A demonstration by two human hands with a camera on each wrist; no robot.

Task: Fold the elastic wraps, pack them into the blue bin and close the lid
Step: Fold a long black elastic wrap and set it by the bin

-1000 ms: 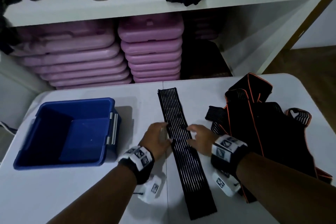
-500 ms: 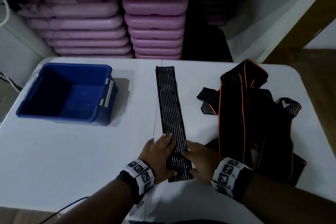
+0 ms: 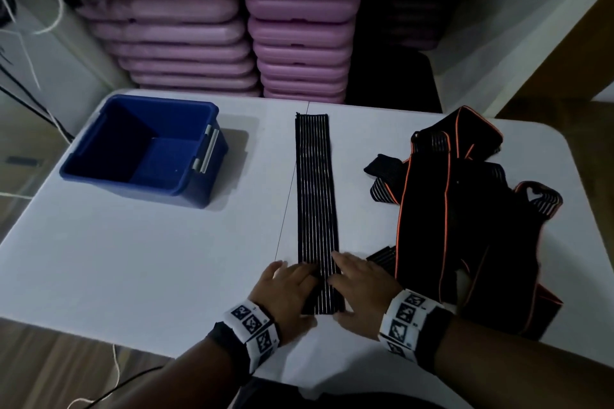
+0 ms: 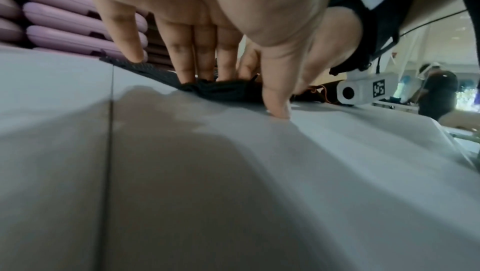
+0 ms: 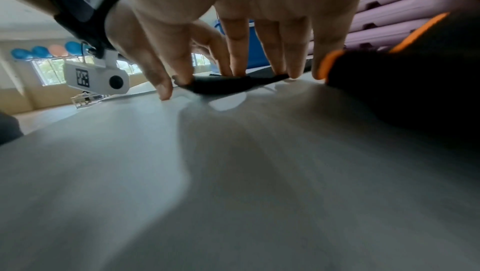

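Both hands, left hand (image 3: 288,289) and right hand (image 3: 358,289), press spread fingers on the striped wrap's (image 3: 315,196) near end, directly beneath them on the counter (image 3: 149,259); stretchy fabric may spring back, skewing the fold.

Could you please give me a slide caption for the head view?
Both hands press the near end of a striped elastic wrap flat on the table.
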